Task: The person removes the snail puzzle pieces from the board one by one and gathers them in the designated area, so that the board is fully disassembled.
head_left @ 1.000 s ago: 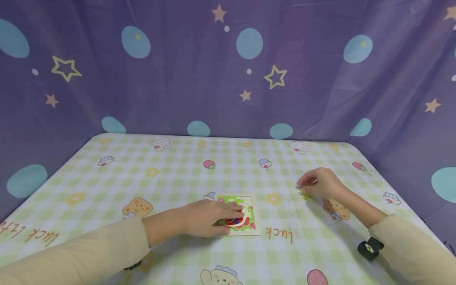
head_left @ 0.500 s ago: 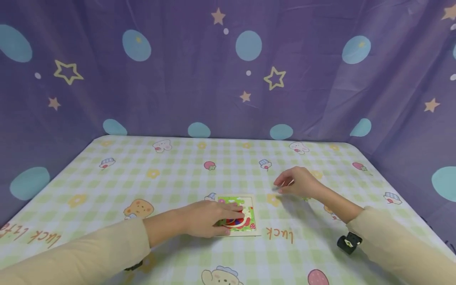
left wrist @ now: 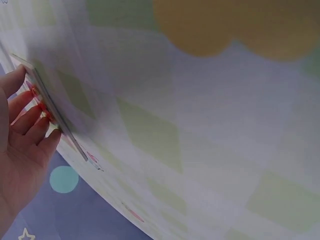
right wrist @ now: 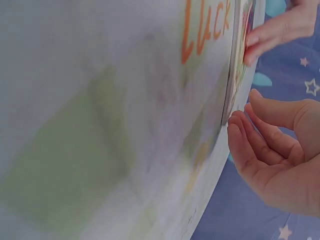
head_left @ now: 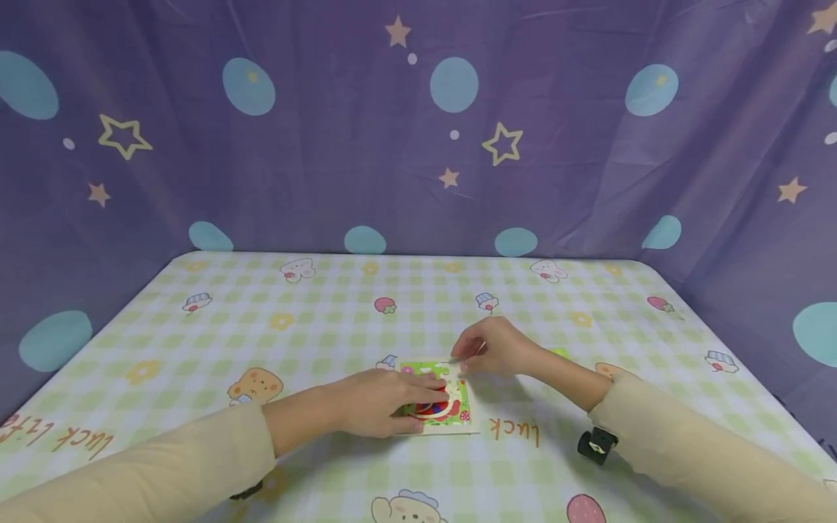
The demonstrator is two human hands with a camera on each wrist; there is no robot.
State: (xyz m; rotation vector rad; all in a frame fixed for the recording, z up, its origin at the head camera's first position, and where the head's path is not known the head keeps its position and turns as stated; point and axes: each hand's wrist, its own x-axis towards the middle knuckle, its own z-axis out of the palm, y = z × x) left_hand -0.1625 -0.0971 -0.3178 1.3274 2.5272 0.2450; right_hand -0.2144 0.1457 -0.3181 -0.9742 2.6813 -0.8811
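Note:
A square wooden picture puzzle (head_left: 466, 407), green with red and cream parts, lies near the middle of the table. My left hand (head_left: 375, 399) rests on its left side, fingers spread over the picture. In the left wrist view the left fingers (left wrist: 35, 122) touch the puzzle's face, with the thumb at its edge. My right hand (head_left: 498, 347) is at the puzzle's upper right corner. The right wrist view shows the right hand (right wrist: 280, 145) with bent fingers and the thumb near the fingertips; whether a thin piece lies between them is hidden.
A bright green piece (head_left: 560, 353) lies on the table beyond my right forearm, mostly covered. The checked tablecloth (head_left: 340, 305) has printed animals and fruit. A purple curtain (head_left: 366, 145) with stars hangs behind the table's far edge.
My right hand has moved left from the green piece on the right to the puzzle's upper right corner. The left hand and the puzzle have stayed in place.

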